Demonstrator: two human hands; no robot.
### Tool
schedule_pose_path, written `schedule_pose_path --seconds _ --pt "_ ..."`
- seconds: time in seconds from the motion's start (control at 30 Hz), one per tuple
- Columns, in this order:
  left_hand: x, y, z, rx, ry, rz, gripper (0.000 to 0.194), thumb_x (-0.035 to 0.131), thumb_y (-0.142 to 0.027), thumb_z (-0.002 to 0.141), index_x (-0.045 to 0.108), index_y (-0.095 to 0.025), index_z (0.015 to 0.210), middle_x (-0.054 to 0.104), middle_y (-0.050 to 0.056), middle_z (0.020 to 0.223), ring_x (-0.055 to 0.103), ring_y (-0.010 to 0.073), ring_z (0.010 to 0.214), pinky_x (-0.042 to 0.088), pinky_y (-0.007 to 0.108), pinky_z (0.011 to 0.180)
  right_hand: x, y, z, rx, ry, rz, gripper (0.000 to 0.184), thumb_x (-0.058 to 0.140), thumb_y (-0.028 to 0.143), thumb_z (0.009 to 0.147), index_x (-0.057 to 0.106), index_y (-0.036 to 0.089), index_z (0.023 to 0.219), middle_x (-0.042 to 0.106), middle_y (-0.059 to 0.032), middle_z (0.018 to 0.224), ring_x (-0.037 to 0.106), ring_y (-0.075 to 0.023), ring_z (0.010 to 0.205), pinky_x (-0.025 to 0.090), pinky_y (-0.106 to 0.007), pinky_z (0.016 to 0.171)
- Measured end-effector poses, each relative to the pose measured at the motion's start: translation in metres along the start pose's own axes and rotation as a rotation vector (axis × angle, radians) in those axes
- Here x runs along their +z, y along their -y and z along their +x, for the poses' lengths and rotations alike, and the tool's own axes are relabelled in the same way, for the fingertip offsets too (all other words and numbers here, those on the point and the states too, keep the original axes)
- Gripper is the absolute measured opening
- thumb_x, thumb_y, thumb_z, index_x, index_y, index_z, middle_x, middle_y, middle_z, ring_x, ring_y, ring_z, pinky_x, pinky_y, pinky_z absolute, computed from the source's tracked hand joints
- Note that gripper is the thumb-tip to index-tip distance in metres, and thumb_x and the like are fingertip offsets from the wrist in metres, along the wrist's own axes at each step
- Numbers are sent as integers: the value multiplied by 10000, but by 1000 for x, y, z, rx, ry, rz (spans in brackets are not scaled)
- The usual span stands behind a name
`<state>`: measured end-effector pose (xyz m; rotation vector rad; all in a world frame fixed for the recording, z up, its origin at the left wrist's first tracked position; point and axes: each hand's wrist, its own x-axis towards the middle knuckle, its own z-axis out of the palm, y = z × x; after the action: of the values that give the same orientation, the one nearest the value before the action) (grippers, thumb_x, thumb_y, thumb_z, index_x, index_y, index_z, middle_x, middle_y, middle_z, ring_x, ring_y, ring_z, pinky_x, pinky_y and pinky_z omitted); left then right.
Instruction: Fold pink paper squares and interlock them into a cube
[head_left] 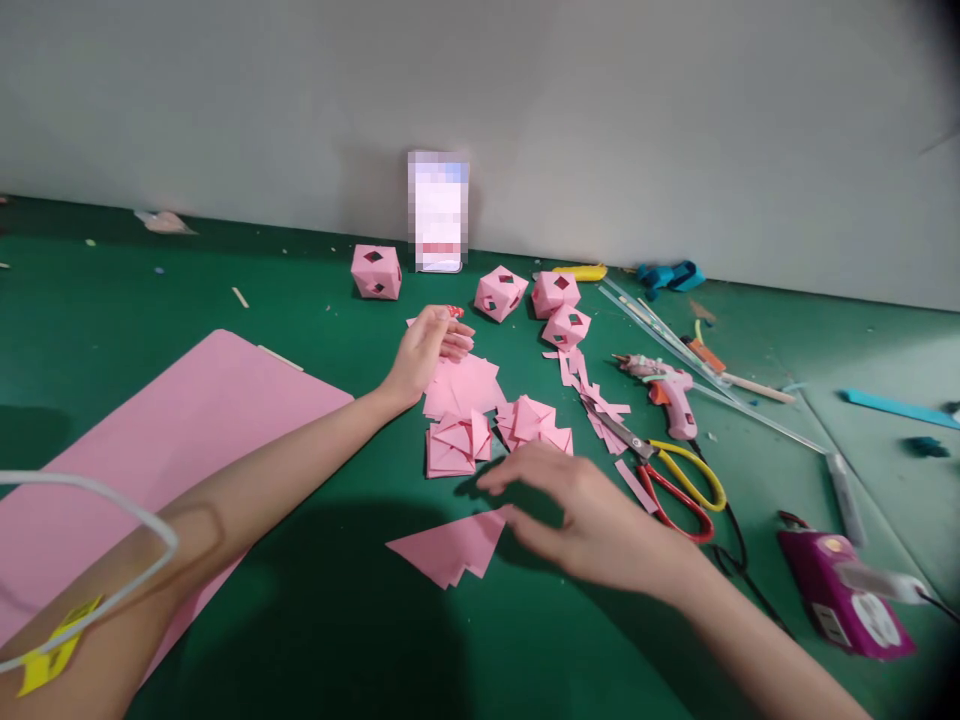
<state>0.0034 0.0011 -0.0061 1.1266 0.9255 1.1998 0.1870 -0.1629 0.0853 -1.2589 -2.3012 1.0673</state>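
My left hand (429, 350) rests on its side at the back of a stack of pink paper sheets (461, 385). Its fingers are loosely stretched, and a small red patterned thing (455, 311) shows by the thumb. Over the front of the table hovers my right hand (577, 505), thumb and fingers apart, holding nothing I can see. Just left of its thumb lies a pink folded paper triangle (450, 548) with stepped layers. Two piles of folded pink paper pieces, a left pile (457, 445) and a right pile (534, 422), sit between the hands.
Pink openwork paper shapes (501, 293) stand near a phone (439, 212) leaning on the wall. At right lie paper strips (600, 410), scissors (660, 475), a glue gun (671, 395) and a purple box (844, 590). A large pink sheet (202, 410) lies under my left arm.
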Motion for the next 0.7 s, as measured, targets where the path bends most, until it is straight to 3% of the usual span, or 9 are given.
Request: schedule_pose_path --seconds 0.07,0.13,0.27,0.37,0.43,0.57,0.63,0.7 --pt "0 0 0 -1 -2 0 333 503 -508 946 540 -178 942 713 64 859 677 123 668 534 235 589 14 5 -1 -70 101 -73 330 616 313 916 614 232 1235 657 -80 1170 597 -228 1106 524 -372 942" --pt "0 1 1 -2 -4 -1 333 505 -508 945 545 -178 942 715 66 858 675 123 658 532 236 581 29 4 1 -111 125 -199 448 640 374 902 565 188 1302 627 -120 1206 557 -269 1144 502 -431 968" --pt "0 0 0 -6 -6 -1 354 508 -527 938 555 -176 953 714 67 863 676 123 669 539 235 590 45 -6 6 -119 134 -313 232 507 253 970 637 181 1149 638 -109 1122 572 -238 1034 501 -404 907" --pt "0 0 0 -11 -6 -4 367 510 -535 935 560 -171 954 713 70 863 677 125 670 541 236 590 41 -8 8 -114 149 -280 222 501 267 976 655 190 1117 641 -94 1102 572 -224 989 496 -387 888" --pt "0 0 1 -11 -6 -5 366 509 -527 938 564 -166 959 714 75 865 679 128 666 543 240 586 35 -7 6 -105 176 -231 304 561 387 954 641 195 1176 631 -98 1148 564 -237 1030 493 -394 909" --pt "-1 1 1 -9 -3 -3 347 494 -499 954 574 -161 965 715 80 864 679 130 656 542 244 581 25 -2 0 -100 265 -184 700 732 574 769 550 218 1343 549 -126 1321 507 -296 1182 473 -442 971" --pt "-1 0 1 -11 -3 -1 350 497 -502 952 578 -161 960 715 82 860 677 131 652 541 247 581 27 -1 -2 -104 287 -217 699 749 480 782 510 227 1389 515 -132 1373 480 -310 1224 468 -458 982" --pt "0 0 1 -9 -1 -1 360 504 -513 946 581 -161 958 717 84 864 678 133 657 543 250 586 32 -2 -2 -116 270 -256 540 671 319 857 529 222 1369 526 -128 1369 488 -292 1221 476 -445 976"
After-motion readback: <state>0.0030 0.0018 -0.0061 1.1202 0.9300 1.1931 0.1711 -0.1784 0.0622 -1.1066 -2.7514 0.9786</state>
